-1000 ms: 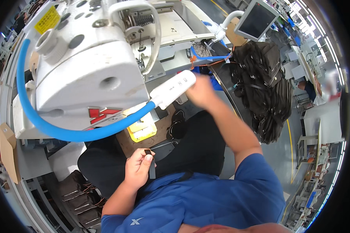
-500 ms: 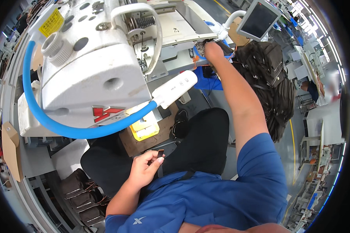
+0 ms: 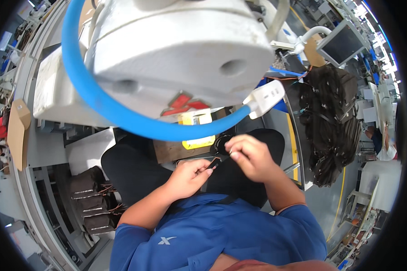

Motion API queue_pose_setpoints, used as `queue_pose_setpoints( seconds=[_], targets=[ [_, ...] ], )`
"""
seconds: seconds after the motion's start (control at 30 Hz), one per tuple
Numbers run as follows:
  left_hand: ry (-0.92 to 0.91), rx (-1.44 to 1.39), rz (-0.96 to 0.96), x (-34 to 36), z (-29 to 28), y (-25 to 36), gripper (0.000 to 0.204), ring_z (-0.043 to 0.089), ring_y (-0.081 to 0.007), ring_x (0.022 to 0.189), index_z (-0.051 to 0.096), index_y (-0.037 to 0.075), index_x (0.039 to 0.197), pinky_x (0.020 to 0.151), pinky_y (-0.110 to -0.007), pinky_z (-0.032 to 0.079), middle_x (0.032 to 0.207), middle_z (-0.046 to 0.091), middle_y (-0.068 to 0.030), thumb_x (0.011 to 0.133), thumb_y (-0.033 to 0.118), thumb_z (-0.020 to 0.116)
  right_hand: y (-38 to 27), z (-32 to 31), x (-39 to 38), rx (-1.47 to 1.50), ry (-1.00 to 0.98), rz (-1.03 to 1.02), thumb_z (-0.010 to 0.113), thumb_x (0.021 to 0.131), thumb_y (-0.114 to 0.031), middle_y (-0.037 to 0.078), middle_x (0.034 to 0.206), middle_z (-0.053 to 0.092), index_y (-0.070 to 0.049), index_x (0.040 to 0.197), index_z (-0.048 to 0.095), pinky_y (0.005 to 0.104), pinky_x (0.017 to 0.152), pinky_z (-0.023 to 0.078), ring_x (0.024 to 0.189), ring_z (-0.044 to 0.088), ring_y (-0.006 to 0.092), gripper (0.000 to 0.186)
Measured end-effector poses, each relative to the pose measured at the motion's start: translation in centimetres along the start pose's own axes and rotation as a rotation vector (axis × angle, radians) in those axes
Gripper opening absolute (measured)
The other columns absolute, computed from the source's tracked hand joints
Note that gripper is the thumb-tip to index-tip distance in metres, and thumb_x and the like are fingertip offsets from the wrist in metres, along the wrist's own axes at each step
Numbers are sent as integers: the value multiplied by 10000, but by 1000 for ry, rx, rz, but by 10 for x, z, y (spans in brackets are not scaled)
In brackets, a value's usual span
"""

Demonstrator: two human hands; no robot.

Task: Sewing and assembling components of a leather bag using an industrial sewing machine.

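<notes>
My left hand (image 3: 190, 178) is closed on a short black strip (image 3: 214, 163), held over my lap with one end sticking up from the fingers. Just right of it, my right hand (image 3: 253, 158) pinches a small shiny piece (image 3: 230, 151), too small to make out clearly. Above both hands is the white machine head (image 3: 176, 58), crossed by a thick blue hose (image 3: 122, 117) that ends in a white switch box (image 3: 266, 99). A yellow plastic container (image 3: 198, 142) lies behind my hands, partly hidden by the hose.
A blue-rimmed tray (image 3: 287, 72) of small parts and a monitor (image 3: 341, 43) are at back right. Dark fabric items (image 3: 330, 126) are piled on the right, brown bags (image 3: 88, 201) lower left beside cardboard (image 3: 19, 133). Other people (image 3: 380, 144) are at the far edges.
My right hand has come down from the parts tray to beside my left hand, now pinching a small piece. The view has moved closer to the machine head, which fills more of the top.
</notes>
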State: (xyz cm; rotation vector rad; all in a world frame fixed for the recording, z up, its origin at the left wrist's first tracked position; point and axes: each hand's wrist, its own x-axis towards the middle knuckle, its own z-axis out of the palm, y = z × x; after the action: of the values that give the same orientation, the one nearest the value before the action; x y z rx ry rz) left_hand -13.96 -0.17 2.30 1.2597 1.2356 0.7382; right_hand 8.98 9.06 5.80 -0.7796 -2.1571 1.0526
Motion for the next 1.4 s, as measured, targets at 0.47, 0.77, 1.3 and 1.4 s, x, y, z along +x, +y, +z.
queue_pose_setpoints(
  seconds=[0.47,0.77,1.3,1.4],
  targets=[
    [21,-41,166,-18,0,-5,106,534,-74,601,690,20,1018,553,-280,435,689,625,-26,953,103,681,-25,28,-9,-28,-151,52,750,863,-16,137,957,726,8,1043,673,320,718,584,823,731,255,197],
    [65,-143,36,-28,3,5,347,580,-54,617,500,61,1151,581,-242,464,704,660,-11,915,116,749,-5,51,-23,632,-92,551,695,958,-77,68,992,711,4,1091,685,268,767,549,827,686,130,156],
    [190,-227,318,-17,1,20,251,613,-110,739,594,22,1150,693,-275,501,847,653,-47,940,114,698,9,28,5,1130,142,670,644,988,-120,59,831,677,-2,1115,616,261,665,541,692,652,126,175],
    [585,422,744,0,-16,26,292,628,-287,751,652,24,1000,701,-387,512,891,669,-121,791,165,798,14,8,45,1022,280,515,648,977,-98,63,864,657,5,1128,615,267,647,531,693,631,128,186]
  ],
)
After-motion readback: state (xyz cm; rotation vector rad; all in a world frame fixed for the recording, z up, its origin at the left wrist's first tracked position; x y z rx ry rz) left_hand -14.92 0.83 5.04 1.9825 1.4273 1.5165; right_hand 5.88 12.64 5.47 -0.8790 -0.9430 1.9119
